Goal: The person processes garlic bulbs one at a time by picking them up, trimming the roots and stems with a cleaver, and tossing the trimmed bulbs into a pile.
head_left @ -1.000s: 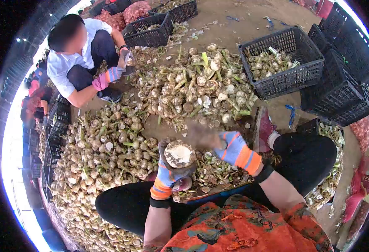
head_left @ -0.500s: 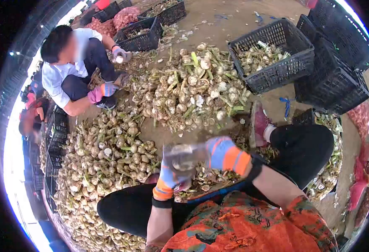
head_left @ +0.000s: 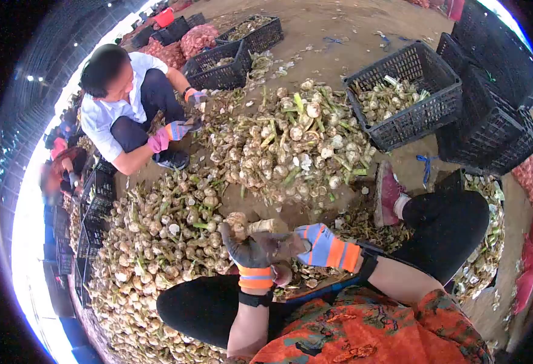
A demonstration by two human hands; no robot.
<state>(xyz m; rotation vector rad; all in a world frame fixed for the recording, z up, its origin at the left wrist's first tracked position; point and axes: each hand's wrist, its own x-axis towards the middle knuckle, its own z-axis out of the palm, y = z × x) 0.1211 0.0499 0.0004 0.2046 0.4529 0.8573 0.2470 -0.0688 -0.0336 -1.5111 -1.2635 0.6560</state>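
Note:
My left hand, in a dark-palmed glove with an orange cuff, is closed around a garlic bulb. The bulb's pale cut stem points right, toward my other hand. Close beside it is my right hand, in a blue-and-orange glove, its dark fingers curled by the stem. Whatever lies inside those fingers is hidden. In front of my hands rises a heap of garlic with stems. At lower left spreads a large pile of garlic bulbs.
Across the heap a person squats in gloves, also handling garlic. A black crate with garlic stands at upper right, beside stacked crates. More crates and filled mesh bags are at the back. Garlic scraps lie near my shoe.
The bulb, blurred before, now shows clearly at my left fingertips with its stem toward my right hand. The view has shifted slightly. The other person's hands have moved closer together.

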